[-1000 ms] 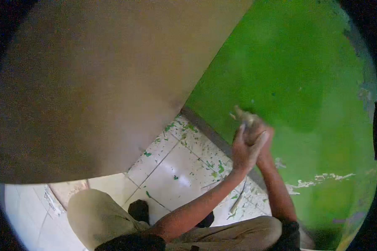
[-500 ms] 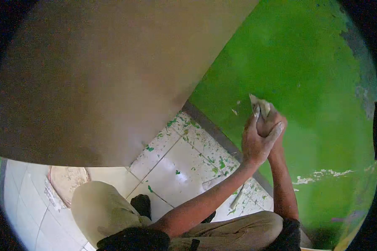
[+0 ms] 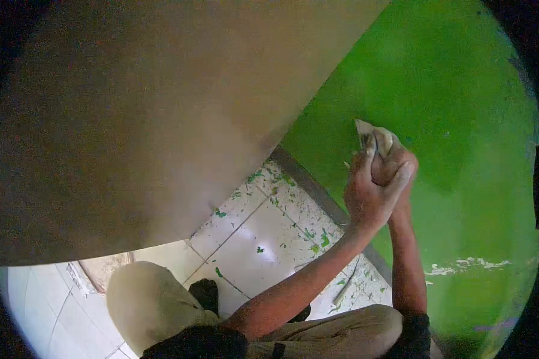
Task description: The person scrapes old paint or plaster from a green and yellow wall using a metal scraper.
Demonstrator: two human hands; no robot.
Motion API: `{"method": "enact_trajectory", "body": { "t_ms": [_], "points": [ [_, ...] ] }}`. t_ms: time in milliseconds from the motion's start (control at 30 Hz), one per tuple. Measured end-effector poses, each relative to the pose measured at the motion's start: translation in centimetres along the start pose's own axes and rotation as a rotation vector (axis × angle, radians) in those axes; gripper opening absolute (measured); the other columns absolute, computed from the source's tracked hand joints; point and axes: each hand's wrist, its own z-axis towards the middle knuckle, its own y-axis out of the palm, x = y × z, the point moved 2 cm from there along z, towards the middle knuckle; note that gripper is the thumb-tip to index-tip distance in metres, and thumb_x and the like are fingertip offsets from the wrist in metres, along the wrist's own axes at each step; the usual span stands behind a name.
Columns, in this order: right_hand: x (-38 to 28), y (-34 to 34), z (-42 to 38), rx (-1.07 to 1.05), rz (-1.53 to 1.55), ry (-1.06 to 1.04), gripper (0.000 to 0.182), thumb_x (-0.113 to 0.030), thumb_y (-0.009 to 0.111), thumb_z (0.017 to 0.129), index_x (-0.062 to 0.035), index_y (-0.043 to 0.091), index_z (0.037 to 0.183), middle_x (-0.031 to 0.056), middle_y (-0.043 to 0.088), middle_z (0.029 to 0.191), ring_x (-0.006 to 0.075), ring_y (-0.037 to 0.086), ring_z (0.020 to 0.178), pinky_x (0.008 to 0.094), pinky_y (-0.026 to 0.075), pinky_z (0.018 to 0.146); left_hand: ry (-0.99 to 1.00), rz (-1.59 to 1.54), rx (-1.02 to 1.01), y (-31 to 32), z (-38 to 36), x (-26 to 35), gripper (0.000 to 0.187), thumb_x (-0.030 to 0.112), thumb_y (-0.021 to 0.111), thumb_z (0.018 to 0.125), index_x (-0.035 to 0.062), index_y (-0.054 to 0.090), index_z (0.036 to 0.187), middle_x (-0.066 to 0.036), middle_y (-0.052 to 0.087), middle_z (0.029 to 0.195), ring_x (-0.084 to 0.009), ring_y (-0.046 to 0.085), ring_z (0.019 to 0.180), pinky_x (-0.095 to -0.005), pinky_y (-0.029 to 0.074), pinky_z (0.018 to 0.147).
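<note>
Right hand (image 3: 400, 154) is curled firmly around a tool, only its pale blade (image 3: 361, 126) showing just ahead of the knuckles; left hand (image 3: 366, 194) wraps over the right, no gap visible. Blade lies over the green wall (image 3: 467, 149); touching or slightly clear, cannot tell. Judgement: a low blade angle, wrists in line and steady two-handed pressure should let the edge skim without gouging. Handle is hidden within the grip, so its length is unknown. Below the grip: flakes (image 3: 324, 239) on the floor (image 3: 239, 248) and a thin stick (image 3: 344, 290), nature unclear. Left of the grip, a brown panel (image 3: 161, 119) hides whatever lies behind.
</note>
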Motion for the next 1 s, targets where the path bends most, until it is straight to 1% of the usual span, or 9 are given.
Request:
{"method": "enact_trajectory", "body": {
  "t_ms": [133,267,367,500,533,700,833,867,1000],
  "points": [
    [2.0,7.5,-3.1,0.111,0.139,-0.125,0.013,-0.015,0.068,0.086,-0.0029,0.069,0.087,0.0116,0.06,0.065,0.0148,0.049,0.051,0.0347,0.043,0.046,-0.237,0.099,0.039,-3.6,0.6,-3.8,0.067,0.045,0.079,0.083,-0.0031,0.06,0.126,-0.017,0.069,0.114,-0.0225,0.066,0.106,-0.0359,0.049,0.096],
    [-1.1,6.6,-0.9,-0.064,0.059,-0.062,0.015,-0.024,0.069,0.083,-0.0102,0.067,0.09,0.0146,0.068,0.077,0.0326,0.066,0.063,0.0417,0.052,0.057,0.017,0.146,0.169,-4.4,1.9,-2.2,0.068,0.045,0.08,0.081,-0.0031,0.061,0.125,-0.017,0.07,0.112,-0.0234,0.067,0.104,-0.0369,0.05,0.094],
    [-2.8,3.7,2.6,0.041,0.031,-0.048,0.015,-0.023,0.071,0.081,-0.0103,0.067,0.089,0.0141,0.067,0.075,0.0302,0.065,0.06,0.0414,0.052,0.055,0.003,0.177,0.04,-4.0,4.6,2.2,0.074,0.045,0.081,0.08,-0.0067,0.059,0.128,-0.019,0.069,0.116,-0.025,0.065,0.109,-0.0368,0.049,0.098],
    [-2.4,9.2,1.8,0.073,0.398,-0.138,0.017,-0.026,0.069,0.084,-0.0095,0.068,0.087,0.0161,0.067,0.075,0.0334,0.065,0.059,0.0438,0.052,0.054,-0.069,0.103,0.086,-6.0,6.1,0.0,0.074,0.045,0.081,0.08,-0.0069,0.059,0.129,-0.019,0.069,0.118,-0.0257,0.065,0.109,-0.037,0.048,0.098],
    [-3.3,10.6,1.6,-0.048,-0.05,-0.018,0.021,-0.028,0.065,0.088,-0.0081,0.066,0.083,0.0175,0.068,0.076,0.0345,0.067,0.063,0.0444,0.053,0.056,-0.083,0.104,0.142,-7.1,6.0,-1.2,0.073,0.044,0.081,0.08,-0.0061,0.06,0.128,-0.018,0.07,0.117,-0.0252,0.066,0.107,-0.0366,0.049,0.096],
    [-4.0,9.6,2.9,-0.052,-0.036,-0.029,0.02,-0.029,0.063,0.089,-0.0094,0.064,0.09,0.0161,0.068,0.074,0.0356,0.068,0.066,0.0468,0.052,0.056,-0.082,0.072,0.03,-7.5,6.7,1.4,0.069,0.042,0.079,0.083,-0.0058,0.06,0.129,-0.016,0.071,0.116,-0.0208,0.065,0.109,-0.0327,0.049,0.096],
    [-2.8,10.9,2.1,0.087,0.126,-0.066,0.019,-0.027,0.066,0.086,-0.0093,0.062,0.086,0.0151,0.067,0.07,0.0359,0.067,0.063,0.0465,0.051,0.053,-0.09,-0.132,0.063,-6.7,6.3,-0.5,0.068,0.041,0.078,0.084,-0.0061,0.059,0.13,-0.016,0.069,0.122,-0.0186,0.063,0.111,-0.0321,0.047,0.099],
    [-1.2,14.6,0.8,0.007,0.083,-0.047,0.019,-0.027,0.067,0.084,-0.0084,0.063,0.086,0.0157,0.066,0.074,0.0355,0.066,0.064,0.0442,0.051,0.054,-0.185,0.22,0.145,-7.9,5.8,-0.3,0.069,0.04,0.078,0.084,-0.0073,0.058,0.13,-0.016,0.067,0.126,-0.0189,0.061,0.113,-0.0331,0.046,0.101],
    [-1.9,14.1,-0.6,-0.177,0.008,-0.051,0.017,-0.025,0.066,0.083,-0.0091,0.061,0.083,0.0154,0.067,0.075,0.0353,0.068,0.064,0.0467,0.05,0.053,-0.161,-0.082,0.221,-8.4,5.4,-8.3,0.076,0.044,0.079,0.082,-0.0104,0.057,0.13,-0.025,0.062,0.129,-0.0297,0.059,0.121,-0.0381,0.045,0.103]
  ]
}}
